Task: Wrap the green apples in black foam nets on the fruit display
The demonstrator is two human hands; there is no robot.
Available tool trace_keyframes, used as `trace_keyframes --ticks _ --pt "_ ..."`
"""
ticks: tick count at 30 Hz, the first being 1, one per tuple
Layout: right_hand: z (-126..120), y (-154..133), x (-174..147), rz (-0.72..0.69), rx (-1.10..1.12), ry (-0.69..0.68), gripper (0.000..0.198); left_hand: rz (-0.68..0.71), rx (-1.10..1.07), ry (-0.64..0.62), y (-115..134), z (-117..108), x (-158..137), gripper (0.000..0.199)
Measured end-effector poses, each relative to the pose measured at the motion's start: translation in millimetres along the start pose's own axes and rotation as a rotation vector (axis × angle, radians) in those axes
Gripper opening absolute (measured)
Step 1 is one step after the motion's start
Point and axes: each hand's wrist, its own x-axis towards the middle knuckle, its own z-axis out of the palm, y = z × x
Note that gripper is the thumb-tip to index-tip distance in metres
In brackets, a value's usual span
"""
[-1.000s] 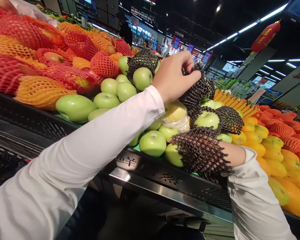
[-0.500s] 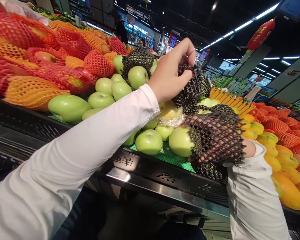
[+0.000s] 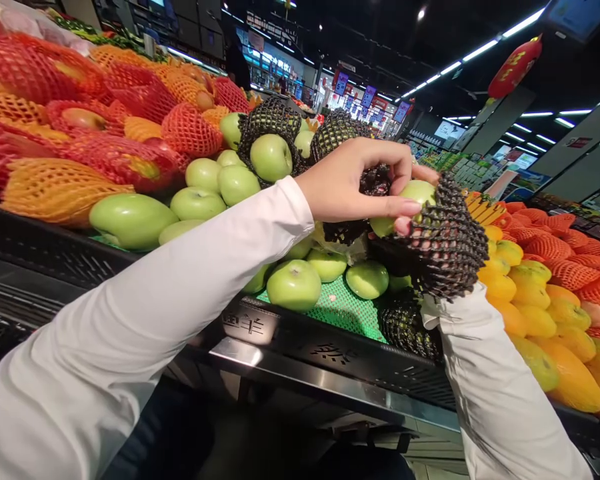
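A green apple (image 3: pixel 421 193) is held up over the display between both hands. My right hand (image 3: pixel 443 243) is covered by a black foam net (image 3: pixel 457 220), its fingers showing through the mesh and closed round the apple. From the left, my left hand (image 3: pixel 357 177) reaches over with thumb and index finger at the apple's near side and the net's edge. Its other fingers are partly hidden. Beneath the hands, loose green apples (image 3: pixel 294 285) lie on a green mesh liner (image 3: pixel 347 308). A black-netted fruit (image 3: pixel 410 327) rests at the front edge.
Fruits in red and orange nets (image 3: pixel 130 150) fill the left side. Yellow mangoes (image 3: pixel 535 320) and red-netted fruits (image 3: pixel 570 240) lie at right. A black tray edge (image 3: pixel 325 347) runs along the front. More black-netted fruit (image 3: pixel 337 130) sits behind my left hand.
My right hand has lifted the apple from the tray front, up and back. My left hand has moved right and down from a black net to this apple.
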Motion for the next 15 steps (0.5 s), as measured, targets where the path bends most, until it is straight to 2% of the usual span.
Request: trace_keyframes --ticks 2,5,7,11,15 --pt "-3 5 3 -0.08 -0.098 0.041 0.049 0.015 -0.011 0.015 1 0 0 0.021" --pt "-7 10 3 -0.185 -0.309 0.244 0.036 0.035 -0.071 0.033 3 -1 0 0.023" --pt "-8 9 0 -0.255 -0.46 0.315 0.033 0.021 -0.096 -0.003 6 -2 0 0.028" --pt "-3 1 -4 -0.315 -0.559 0.324 0.031 -0.045 0.011 -0.099 9 0 1 0.031" --pt "1 0 -7 -0.31 -0.52 0.311 0.045 -0.036 0.036 -0.068 9 0 2 0.033"
